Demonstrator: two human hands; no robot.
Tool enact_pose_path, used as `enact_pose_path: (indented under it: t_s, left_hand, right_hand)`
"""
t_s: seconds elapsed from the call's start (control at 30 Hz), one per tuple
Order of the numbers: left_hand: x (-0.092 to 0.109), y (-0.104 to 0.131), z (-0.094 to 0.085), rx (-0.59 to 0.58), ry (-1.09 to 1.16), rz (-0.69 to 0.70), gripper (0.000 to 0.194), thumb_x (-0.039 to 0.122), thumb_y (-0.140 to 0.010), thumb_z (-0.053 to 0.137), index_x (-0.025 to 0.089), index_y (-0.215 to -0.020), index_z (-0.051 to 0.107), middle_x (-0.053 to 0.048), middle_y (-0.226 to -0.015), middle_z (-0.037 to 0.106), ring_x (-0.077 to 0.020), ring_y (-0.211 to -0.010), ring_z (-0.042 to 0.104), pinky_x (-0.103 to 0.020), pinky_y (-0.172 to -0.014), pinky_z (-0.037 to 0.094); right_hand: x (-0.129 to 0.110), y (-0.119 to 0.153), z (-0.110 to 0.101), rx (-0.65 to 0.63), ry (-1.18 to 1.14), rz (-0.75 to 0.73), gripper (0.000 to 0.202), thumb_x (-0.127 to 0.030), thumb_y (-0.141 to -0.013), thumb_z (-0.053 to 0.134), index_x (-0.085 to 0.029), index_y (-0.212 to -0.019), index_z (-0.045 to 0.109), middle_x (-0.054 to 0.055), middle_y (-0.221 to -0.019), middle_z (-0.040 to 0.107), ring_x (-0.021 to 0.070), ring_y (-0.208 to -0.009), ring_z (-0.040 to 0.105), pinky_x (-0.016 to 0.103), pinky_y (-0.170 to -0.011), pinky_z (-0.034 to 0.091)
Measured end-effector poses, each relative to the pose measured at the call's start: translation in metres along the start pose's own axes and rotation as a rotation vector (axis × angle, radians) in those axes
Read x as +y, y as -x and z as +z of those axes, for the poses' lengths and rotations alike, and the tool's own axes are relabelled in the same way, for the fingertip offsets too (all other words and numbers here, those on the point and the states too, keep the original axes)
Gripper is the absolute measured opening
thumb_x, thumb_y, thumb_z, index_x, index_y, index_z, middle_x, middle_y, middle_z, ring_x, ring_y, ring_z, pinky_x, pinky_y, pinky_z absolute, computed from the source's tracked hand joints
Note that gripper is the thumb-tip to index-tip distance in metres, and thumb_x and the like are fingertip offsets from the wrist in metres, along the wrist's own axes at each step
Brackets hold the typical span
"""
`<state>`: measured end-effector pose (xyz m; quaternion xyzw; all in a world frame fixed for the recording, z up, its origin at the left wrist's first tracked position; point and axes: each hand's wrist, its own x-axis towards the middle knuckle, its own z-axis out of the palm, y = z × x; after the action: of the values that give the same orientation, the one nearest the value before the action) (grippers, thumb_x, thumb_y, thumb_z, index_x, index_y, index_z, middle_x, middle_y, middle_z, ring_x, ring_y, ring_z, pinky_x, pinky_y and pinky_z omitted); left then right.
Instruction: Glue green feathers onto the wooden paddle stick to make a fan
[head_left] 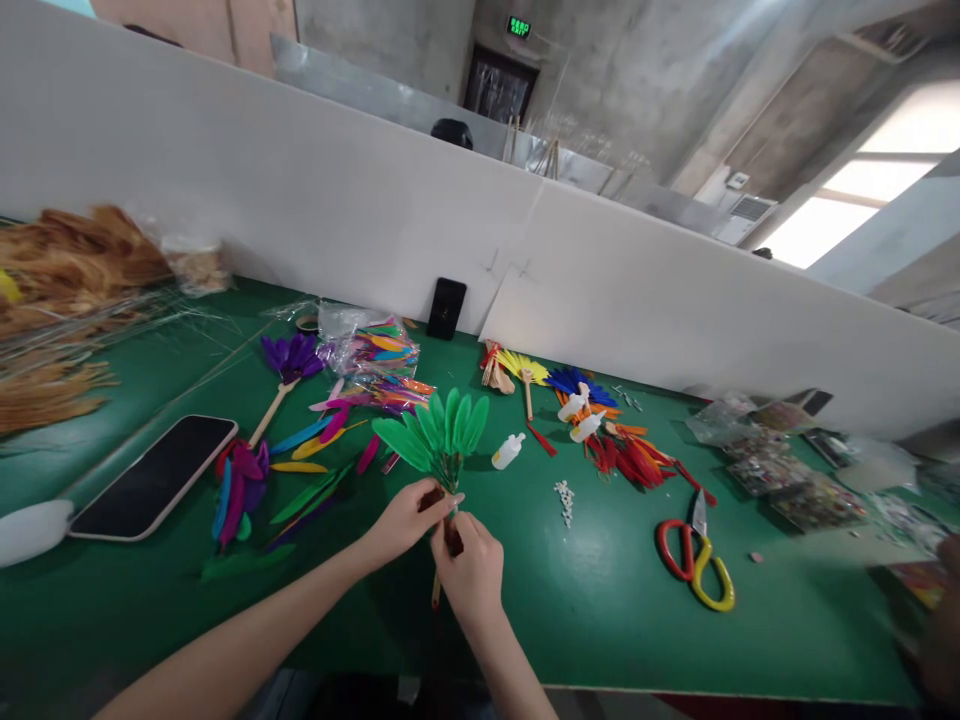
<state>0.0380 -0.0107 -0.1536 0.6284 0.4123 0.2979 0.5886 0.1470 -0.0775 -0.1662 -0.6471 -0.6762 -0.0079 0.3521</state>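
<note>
A green feather fan (442, 430) stands upright between my hands near the table's front edge, its feathers spread at the top. My left hand (409, 520) pinches the base of the feathers from the left. Just below it, my right hand (472, 565) is closed round the fan's handle, whose lower end (436, 590) shows beneath the fingers. What the fingertips do at the join is partly hidden. To the right of the feathers lies a small white glue bottle (508, 452). Loose green feathers (311, 495) rest on the table to the left.
Scissors (694, 560) with red and yellow handles lie at the right. White beads (565, 503) are heaped nearer. Purple (292, 358), yellow (525, 366) and blue (574, 385) fans lie farther back. A tablet (157, 478) is at left; a phone (447, 307) leans against the white partition (360, 200).
</note>
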Motion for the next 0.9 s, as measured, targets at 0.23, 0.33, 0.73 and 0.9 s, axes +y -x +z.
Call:
enact_pose_path:
  t_s: [0.23,0.33,0.73,0.9]
  left_hand:
    - [-0.007,0.001,-0.007,-0.055,0.032,-0.044,0.041,0.056,-0.079,0.054,0.017,-0.069,0.052,0.005,-0.058,0.044,-0.0118,-0.056,0.044,-0.024,-0.052,0.037]
    - [-0.008,0.0,-0.009,-0.084,0.077,-0.086,0.042,0.058,-0.079,0.052,0.017,-0.07,0.051,0.007,-0.053,0.037,-0.0093,-0.048,0.035,-0.023,-0.047,0.031]
    - [0.008,0.004,-0.001,-0.053,0.021,-0.11,0.046,0.063,-0.075,0.052,0.02,-0.066,0.042,0.008,-0.053,0.037,-0.0093,-0.049,0.038,-0.022,-0.045,0.03]
    - [0.011,0.006,-0.004,-0.076,0.026,-0.146,0.046,0.064,-0.074,0.053,0.018,-0.07,0.049,0.008,-0.05,0.038,-0.0083,-0.042,0.035,-0.022,-0.041,0.027]
  right_hand:
    - [0.005,0.002,-0.019,-0.218,-0.21,-0.009,0.023,-0.031,-0.087,0.051,-0.02,-0.066,0.05,-0.003,-0.059,0.054,0.0096,-0.049,0.049,0.02,-0.048,0.034]
    - [0.01,0.006,-0.028,-0.371,-0.382,0.116,0.019,-0.036,-0.083,0.057,-0.02,-0.073,0.054,-0.004,-0.06,0.053,0.0095,-0.05,0.047,0.019,-0.048,0.033]
    - [-0.003,0.03,-0.01,-0.594,-0.874,0.544,0.038,-0.053,-0.083,0.053,-0.018,-0.068,0.051,-0.002,-0.052,0.057,0.0101,-0.042,0.053,0.018,-0.04,0.039]
    - [0.002,0.03,-0.016,-0.618,-0.93,0.522,0.04,-0.053,-0.081,0.056,-0.016,-0.066,0.055,0.0,-0.052,0.059,0.0114,-0.043,0.056,0.02,-0.042,0.042]
